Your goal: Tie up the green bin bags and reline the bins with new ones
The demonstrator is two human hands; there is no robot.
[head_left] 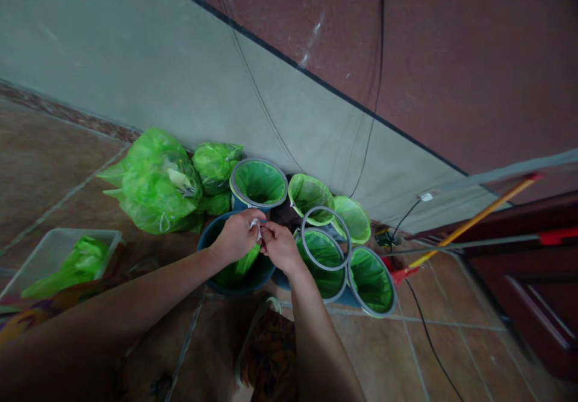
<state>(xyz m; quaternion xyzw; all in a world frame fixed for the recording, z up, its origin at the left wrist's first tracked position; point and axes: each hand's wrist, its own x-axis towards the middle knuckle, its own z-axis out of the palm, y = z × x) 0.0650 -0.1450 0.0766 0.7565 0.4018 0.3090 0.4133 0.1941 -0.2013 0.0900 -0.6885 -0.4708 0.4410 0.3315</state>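
Over a blue trash bin (209,233) my left hand (237,235) and my right hand (280,247) come together, fingers pinched. Between them is the whitish gathered end of a green trash bag (247,260), which hangs down into that bin. Part of the bag is hidden by my hands. A loose grey ring (304,247) rests across the bins just right of my right hand. Behind my hands stands a bin lined in green with a grey rim (286,192).
More green-lined bins (371,281) stand to the right. Stuffed green bags (153,179) lean on the wall at left, near a clear tub (56,236) holding green bags. A yellow-handled broom (474,221) and a black cable (427,336) are at right.
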